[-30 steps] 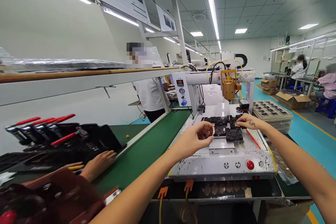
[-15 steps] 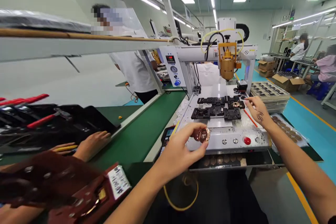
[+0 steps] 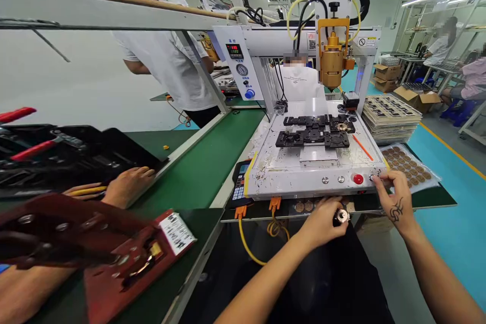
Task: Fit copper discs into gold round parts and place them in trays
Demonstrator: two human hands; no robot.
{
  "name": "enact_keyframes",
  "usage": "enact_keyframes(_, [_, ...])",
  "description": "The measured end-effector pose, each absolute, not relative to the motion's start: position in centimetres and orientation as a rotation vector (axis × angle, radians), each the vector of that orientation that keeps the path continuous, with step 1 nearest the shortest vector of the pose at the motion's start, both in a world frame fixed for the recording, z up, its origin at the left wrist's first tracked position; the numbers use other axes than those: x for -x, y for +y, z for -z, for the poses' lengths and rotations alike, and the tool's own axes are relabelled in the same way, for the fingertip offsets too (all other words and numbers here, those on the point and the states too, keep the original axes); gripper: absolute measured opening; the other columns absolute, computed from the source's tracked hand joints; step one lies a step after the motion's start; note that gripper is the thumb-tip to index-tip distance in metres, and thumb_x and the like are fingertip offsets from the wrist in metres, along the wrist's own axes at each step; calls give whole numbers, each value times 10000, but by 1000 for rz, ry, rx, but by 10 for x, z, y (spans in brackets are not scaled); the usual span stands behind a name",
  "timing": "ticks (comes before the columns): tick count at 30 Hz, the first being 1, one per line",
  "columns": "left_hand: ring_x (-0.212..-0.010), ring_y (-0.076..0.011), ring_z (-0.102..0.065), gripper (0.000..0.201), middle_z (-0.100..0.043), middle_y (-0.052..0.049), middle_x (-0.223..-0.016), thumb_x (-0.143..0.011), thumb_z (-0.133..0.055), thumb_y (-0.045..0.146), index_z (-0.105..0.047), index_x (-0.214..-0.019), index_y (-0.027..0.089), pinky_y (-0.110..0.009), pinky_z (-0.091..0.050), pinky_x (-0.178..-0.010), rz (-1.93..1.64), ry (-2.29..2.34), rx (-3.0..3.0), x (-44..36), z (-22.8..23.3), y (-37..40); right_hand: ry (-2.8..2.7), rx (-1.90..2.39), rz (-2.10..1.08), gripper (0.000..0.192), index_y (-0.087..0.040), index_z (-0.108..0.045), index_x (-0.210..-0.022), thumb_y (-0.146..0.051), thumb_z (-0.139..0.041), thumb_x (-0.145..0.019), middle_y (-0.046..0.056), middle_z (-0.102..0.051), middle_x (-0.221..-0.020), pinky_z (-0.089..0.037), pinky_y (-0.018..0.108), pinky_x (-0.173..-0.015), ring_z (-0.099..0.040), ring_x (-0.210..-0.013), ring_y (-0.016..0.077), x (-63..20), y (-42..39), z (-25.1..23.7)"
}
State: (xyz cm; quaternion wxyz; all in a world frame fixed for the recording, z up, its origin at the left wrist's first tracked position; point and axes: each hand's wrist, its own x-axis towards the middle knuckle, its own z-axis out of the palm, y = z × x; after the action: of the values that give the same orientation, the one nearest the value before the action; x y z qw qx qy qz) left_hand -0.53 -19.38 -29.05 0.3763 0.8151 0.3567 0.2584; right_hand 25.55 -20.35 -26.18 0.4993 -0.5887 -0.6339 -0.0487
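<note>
Pinching a small round metal part [image 3: 342, 216] between thumb and fingertips, the left hand [image 3: 322, 223] sits low in the centre of the frame, just under the front lip of the white machine [image 3: 304, 172], so its grip is pressed together on that part and holds it clear of the shelf below. To its right the right hand [image 3: 395, 200] curls against the machine's front panel, its fingertips [image 3: 374, 178] touching the small knob at the panel's right end, just beside the red button [image 3: 358, 178]; that hand carries nothing, and its fingers are bent loosely together, probably to work the control. Above, in the middle of the frame, the black fixture plates [image 3: 313, 131] lie flat on the machine bed under the gold dispensing head [image 3: 332, 58], one nest at the upper right already holding a coppery part [image 3: 342, 127]. A bagged tray of round parts [image 3: 408, 168] lies on the desk at the right, near the right hand, and stacked trays [image 3: 389, 114] stand behind it. At the lower left another person's hand [image 3: 127, 185] rests on the green conveyor belt [image 3: 197, 167]. Compared with half a second earlier, the left hand has dropped from in front of the panel to below the desk edge, and the right hand has left the fixture and come down to the controls.
</note>
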Motion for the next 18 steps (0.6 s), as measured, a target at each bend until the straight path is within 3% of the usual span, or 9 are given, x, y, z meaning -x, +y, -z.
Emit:
enact_keyframes(3, [-1468, -382, -609, 316, -698, -172, -1514, -780, -803, 161, -721, -1079, 224, -557, -445, -1265, -639, 884, -2123, 14, 311, -188, -1650, 1408, -46, 189, -263, -656, -1013, -369, -544, -1124, 71, -714, -916, -571, 416, -803, -697, -854, 277, -237, -235, 271])
enact_keyframes(7, [-1569, -333, -512, 382, -617, -146, -1623, -791, -806, 172, -712, -1154, 242, -560, -296, -1364, -600, 830, -2155, 34, 322, -204, -1830, 1368, -277, 200, -270, -714, -1047, -326, -540, -1130, 69, -792, -943, -632, 375, -768, -774, -854, 269, -216, -256, 295])
enact_keyframes(14, [-1631, -336, -412, 418, -569, -162, -1662, -822, -776, 161, -689, -1225, 230, -588, -267, -1377, -598, 877, -2169, 29, 323, -212, -2086, 1246, -372, 221, -266, -756, -1251, -230, -655, -1058, 105, -759, -1087, -642, 471, -937, -736, -1022, 306, -209, -219, 327])
enact_keyframes(18, [-1618, -329, -436, 400, -592, -158, -1642, -823, -769, 149, -692, -1208, 227, -579, -259, -1385, -603, 880, -2154, 28, 323, -208, -2199, 1189, -324, 266, -276, -768, -1301, -221, -662, -1064, 120, -744, -1107, -646, 483, -909, -710, -1024, 320, -216, -214, 332])
